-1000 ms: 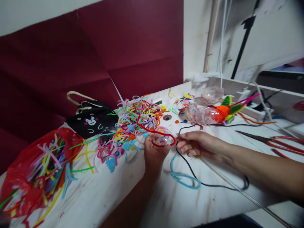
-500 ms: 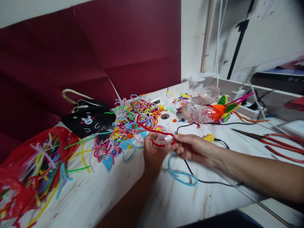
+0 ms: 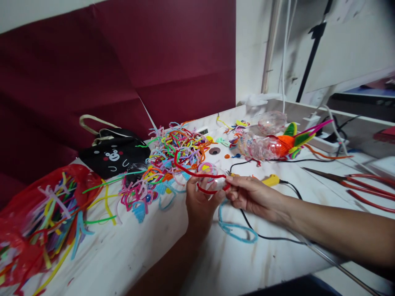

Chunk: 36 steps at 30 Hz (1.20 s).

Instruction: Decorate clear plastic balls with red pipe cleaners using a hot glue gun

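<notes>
My left hand (image 3: pixel 200 209) is closed around a small clear plastic piece (image 3: pixel 219 183), thumb on the near side. Around that piece runs a red pipe cleaner (image 3: pixel 187 171), its long free end reaching up and left past my left fingers. At the right side of the loop, my right hand (image 3: pixel 251 193) pinches the red pipe cleaner between thumb and fingertips. Just below both hands a light blue pipe cleaner (image 3: pixel 239 237) lies bent into a loop. Behind them spreads a heap of colourful pipe cleaners (image 3: pixel 175 148).
Red-handled scissors (image 3: pixel 342 178) and a yellow-handled tool (image 3: pixel 271 180) on a black cord lie at right. A clear plastic bottle (image 3: pixel 259 146) with orange and green decoration stands behind. At left are a black bag (image 3: pixel 123 152) and a red plastic bag (image 3: pixel 18 222) of pipe cleaners.
The red pipe cleaner's free end has shifted slightly left and down, and the left fingers have adjusted around the clear piece. Both hands keep their hold.
</notes>
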### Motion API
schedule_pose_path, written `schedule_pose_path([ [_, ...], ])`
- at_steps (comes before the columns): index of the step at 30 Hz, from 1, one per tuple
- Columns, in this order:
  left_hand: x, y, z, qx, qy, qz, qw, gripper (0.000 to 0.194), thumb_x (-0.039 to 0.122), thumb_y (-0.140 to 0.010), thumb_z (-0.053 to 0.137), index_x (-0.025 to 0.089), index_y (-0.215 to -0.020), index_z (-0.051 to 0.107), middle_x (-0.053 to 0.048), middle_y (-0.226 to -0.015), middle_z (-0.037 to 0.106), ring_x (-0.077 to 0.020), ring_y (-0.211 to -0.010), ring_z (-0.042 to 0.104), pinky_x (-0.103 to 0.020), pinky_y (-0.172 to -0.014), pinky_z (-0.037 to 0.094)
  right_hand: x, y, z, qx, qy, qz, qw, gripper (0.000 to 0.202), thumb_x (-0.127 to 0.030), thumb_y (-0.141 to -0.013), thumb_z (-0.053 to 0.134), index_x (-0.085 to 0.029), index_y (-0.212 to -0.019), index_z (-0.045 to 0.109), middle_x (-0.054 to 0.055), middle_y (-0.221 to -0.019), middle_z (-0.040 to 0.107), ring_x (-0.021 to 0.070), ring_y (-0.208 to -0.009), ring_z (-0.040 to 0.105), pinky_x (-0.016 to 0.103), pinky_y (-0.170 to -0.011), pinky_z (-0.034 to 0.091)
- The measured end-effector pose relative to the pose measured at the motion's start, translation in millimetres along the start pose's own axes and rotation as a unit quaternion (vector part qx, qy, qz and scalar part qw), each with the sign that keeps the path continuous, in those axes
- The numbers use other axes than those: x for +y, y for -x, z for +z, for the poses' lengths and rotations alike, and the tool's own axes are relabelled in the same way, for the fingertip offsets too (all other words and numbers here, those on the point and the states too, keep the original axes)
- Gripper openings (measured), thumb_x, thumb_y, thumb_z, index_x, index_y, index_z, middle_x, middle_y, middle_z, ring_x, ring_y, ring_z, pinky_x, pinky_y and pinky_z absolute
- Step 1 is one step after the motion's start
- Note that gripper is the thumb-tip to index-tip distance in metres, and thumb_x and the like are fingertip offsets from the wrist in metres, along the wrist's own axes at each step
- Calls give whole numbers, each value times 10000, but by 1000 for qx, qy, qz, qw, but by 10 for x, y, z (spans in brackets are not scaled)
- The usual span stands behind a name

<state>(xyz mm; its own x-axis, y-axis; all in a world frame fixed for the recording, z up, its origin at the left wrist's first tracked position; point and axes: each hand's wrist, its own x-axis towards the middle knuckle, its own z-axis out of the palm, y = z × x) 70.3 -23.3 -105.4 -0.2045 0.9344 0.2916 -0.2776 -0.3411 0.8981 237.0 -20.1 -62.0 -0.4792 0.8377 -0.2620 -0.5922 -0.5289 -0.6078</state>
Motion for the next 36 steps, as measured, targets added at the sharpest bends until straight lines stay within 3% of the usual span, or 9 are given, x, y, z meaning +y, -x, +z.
schedule_pose_path([
  [6, 24, 53, 54, 3, -5, 17, 1000, 691, 342, -624, 1007, 261, -1174, 596, -105, -1371, 681, -294, -1255, 696, -466, -1027, 605, 23, 15, 0, 18, -17, -10, 1000, 388, -259, -664, 1008, -157, -732, 639, -19, -586, 662, 84, -527, 613, 154, -447, 449],
  [11, 105, 92, 102, -19, -1, 10, 1000, 677, 308, -634, 999, 273, -1192, 617, -89, -1271, 729, -293, -1181, 737, -451, -986, 634, 44, 27, -31, 10, -20, -20, 1000, 388, -268, -691, 996, -165, -764, 629, -18, -637, 674, 87, -565, 636, 168, -496, 498],
  [19, 48, 133, 84, -35, 12, 5, 999, 764, 313, -611, 1018, 285, -1258, 614, -116, -1390, 682, -338, -1257, 706, -499, -1050, 611, 31, 29, -51, 5, -40, -36, 999, 357, -255, -717, 976, -158, -744, 634, -34, -614, 643, 63, -535, 590, 173, -530, 525],
  [25, 101, 125, 107, -73, 1, -4, 997, 580, 449, -807, 884, 263, -1286, 617, -130, -1332, 725, -324, -1297, 694, -501, -1105, 574, -12, 15, -112, 13, -51, -30, 998, 279, -219, -759, 946, -127, -793, 684, -1, -712, 689, 60, -563, 599, 173, -546, 540],
  [31, 97, 139, 115, -71, -7, -10, 997, 564, 417, -821, 884, 281, -1304, 627, -128, -1376, 713, -333, -1358, 655, -500, -1125, 554, -47, 21, -143, 3, -35, -27, 999, 230, -235, -834, 892, -147, -833, 680, 8, -756, 700, 71, -598, 606, 187, -591, 551],
  [36, 100, 123, 102, -107, -39, -25, 993, 518, 433, -856, 849, 292, -1306, 633, -120, -1402, 698, -326, -1324, 672, -505, -1114, 553, -96, 3, -188, -18, -43, -59, 997, 245, -238, -809, 913, -155, -834, 684, 10, -754, 718, 83, -605, 613, 198, -589, 550],
])
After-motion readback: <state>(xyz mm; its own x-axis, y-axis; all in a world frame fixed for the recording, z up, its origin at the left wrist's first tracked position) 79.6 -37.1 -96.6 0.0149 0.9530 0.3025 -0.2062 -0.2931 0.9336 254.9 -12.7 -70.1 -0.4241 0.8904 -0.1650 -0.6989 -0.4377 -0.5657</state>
